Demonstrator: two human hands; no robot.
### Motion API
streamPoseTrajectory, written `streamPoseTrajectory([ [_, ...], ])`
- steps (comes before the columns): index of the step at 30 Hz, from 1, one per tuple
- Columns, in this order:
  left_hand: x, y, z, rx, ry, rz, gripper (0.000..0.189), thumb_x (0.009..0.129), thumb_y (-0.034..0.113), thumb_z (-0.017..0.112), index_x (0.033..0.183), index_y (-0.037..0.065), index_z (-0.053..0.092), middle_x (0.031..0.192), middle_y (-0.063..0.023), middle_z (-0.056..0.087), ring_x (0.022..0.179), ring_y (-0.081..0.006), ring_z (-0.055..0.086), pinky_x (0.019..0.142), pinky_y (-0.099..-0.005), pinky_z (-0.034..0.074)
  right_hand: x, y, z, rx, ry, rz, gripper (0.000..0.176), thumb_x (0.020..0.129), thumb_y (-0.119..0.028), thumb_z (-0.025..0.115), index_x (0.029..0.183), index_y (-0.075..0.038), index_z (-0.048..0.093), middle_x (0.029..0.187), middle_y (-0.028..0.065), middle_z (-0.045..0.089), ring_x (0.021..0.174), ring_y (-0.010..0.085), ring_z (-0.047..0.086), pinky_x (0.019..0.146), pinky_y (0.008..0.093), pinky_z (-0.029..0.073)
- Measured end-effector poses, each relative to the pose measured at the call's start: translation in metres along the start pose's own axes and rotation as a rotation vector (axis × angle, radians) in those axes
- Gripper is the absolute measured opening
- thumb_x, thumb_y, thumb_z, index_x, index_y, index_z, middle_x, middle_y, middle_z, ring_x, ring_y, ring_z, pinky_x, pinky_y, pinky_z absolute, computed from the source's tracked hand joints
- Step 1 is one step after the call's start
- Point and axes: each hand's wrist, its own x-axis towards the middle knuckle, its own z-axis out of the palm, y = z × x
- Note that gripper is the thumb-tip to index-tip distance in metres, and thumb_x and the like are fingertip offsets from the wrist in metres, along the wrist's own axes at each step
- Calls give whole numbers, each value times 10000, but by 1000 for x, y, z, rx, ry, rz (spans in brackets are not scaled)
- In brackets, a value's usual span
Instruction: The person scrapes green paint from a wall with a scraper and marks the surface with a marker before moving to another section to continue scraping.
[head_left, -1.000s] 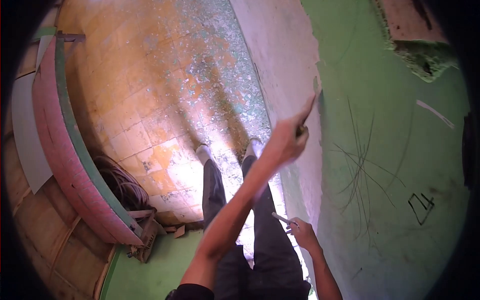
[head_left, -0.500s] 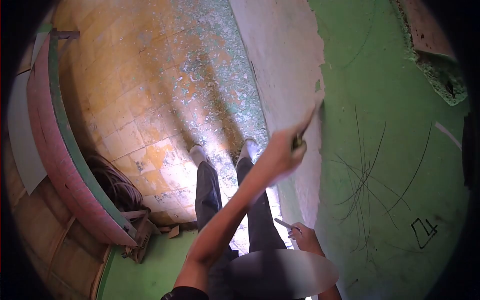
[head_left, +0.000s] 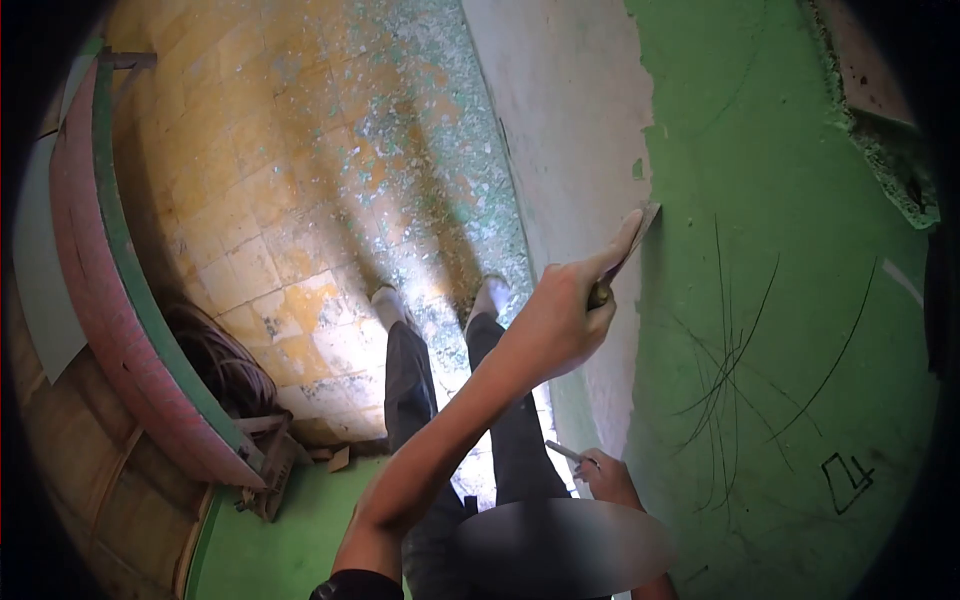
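Observation:
My left hand point(head_left: 565, 320) reaches across to the wall, fingers closed around a scraper point(head_left: 648, 228). Its index finger lies stretched along the tool, and a bit of the handle shows below the finger. The scraper's blade touches the ragged edge between the green paint point(head_left: 740, 160) and the bare pale strip point(head_left: 570, 110) of wall. Lower down, close to my body, my right hand point(head_left: 608, 478) is closed on a thin, flat grey tool point(head_left: 563, 451), whose exact kind I cannot make out. A blurred oval covers part of my lap.
Paint flakes point(head_left: 400, 130) litter the yellow tiled floor point(head_left: 230, 200) along the wall. To the left stands a curved pink-and-green panel point(head_left: 110, 290), with a coiled dark bundle point(head_left: 215, 360) beside it. Black scribbled lines point(head_left: 728, 360) mark the green wall; a broken hollow point(head_left: 895, 165) is at upper right.
The scraper in my left hand has shifted slightly right and down, its blade now at the paint edge. My right hand keeps its grip, almost unmoved. The view has shifted slightly.

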Motion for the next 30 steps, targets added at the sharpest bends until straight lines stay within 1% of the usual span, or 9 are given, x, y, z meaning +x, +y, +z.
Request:
streamPoseTrajectory([
  [7,-3,-7,-3,13,-45,-48,786,811,-84,502,1552,160,408,620,-217,464,534,-213,443,610,-377,468,-2,-7,-3,59,-10,32,235,979,-153,529,1064,29,651,876,171,737,851,271,740,783,376,555],
  [8,-14,-13,7,38,-41,-6,776,893,-9,547,1587,276,347,622,-72,417,565,-126,416,594,-329,446,-1,-8,-5,29,0,12,227,985,-138,522,1055,37,649,872,162,739,833,251,741,774,361,559],
  [10,-7,-5,-6,109,-109,-96,781,892,-19,554,1588,266,342,611,-109,416,535,-142,419,588,-329,457,-5,-9,-7,98,0,48,226,979,-143,529,1064,27,651,877,175,736,851,281,739,780,380,552],
  [13,-2,-4,-21,221,-103,29,831,789,-110,509,1566,154,380,698,-296,563,554,-393,555,654,-455,493,0,-6,3,73,-22,43,225,977,-152,544,1085,14,651,884,183,733,884,320,736,796,407,543],
  [16,-18,-14,14,90,17,45,830,791,-107,517,1568,145,369,724,-298,597,610,-444,602,681,-495,495,2,-6,0,45,-29,46,215,977,-141,546,1086,13,649,891,185,733,879,319,737,795,408,544],
  [21,13,0,-1,284,103,3,840,796,-99,547,1572,152,350,714,-306,615,644,-449,651,663,-507,516,3,-11,-5,88,16,14,213,981,-143,534,1074,13,645,880,184,726,877,318,737,789,407,547],
  [23,7,-13,3,241,129,149,814,826,-76,545,1574,187,358,655,-261,582,563,-363,613,623,-452,512,5,-9,-7,92,24,2,213,981,-145,533,1070,14,644,876,183,724,874,318,737,787,407,547],
  [24,-14,-15,15,252,67,47,783,860,-47,544,1574,224,371,606,-221,543,490,-272,578,586,-407,496,3,-9,-6,93,20,2,213,981,-146,533,1069,14,643,875,184,723,871,318,736,784,408,546],
  [30,-26,-21,10,232,-9,80,769,847,-79,561,1553,190,417,627,-222,504,501,-311,538,645,-390,503,6,-3,-2,78,6,17,216,976,-147,535,1075,9,647,886,189,722,862,319,727,780,426,537],
])
